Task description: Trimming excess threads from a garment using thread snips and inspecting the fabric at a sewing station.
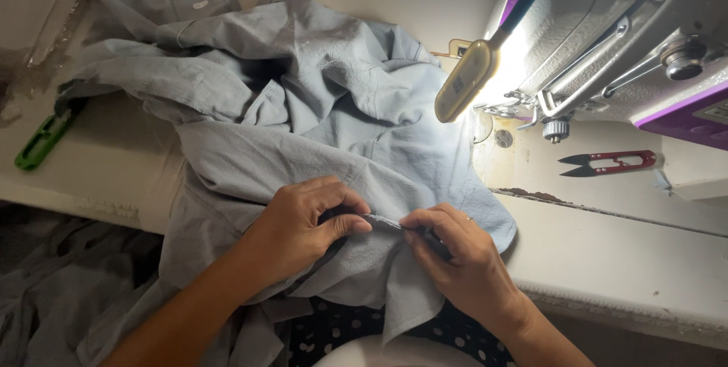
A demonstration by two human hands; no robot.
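Both hands, left (307,227) and right (455,253), pinch a folded edge of grey cloth (318,124) at the counter's (629,261) near rim; keeping that fold taut and even suits it. Beyond sits the sewing machine (622,33).

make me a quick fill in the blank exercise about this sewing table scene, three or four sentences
1. Both hands pinch a fold of the ____ garment.
2. The red thread snips lie on the table to the ____ of the sewing machine's needle area.
3. A ____ tool lies at the table's left edge.
4. The left hand and right hand hold the fold at the table's ____ edge.

Missing words: grey; right; green; near
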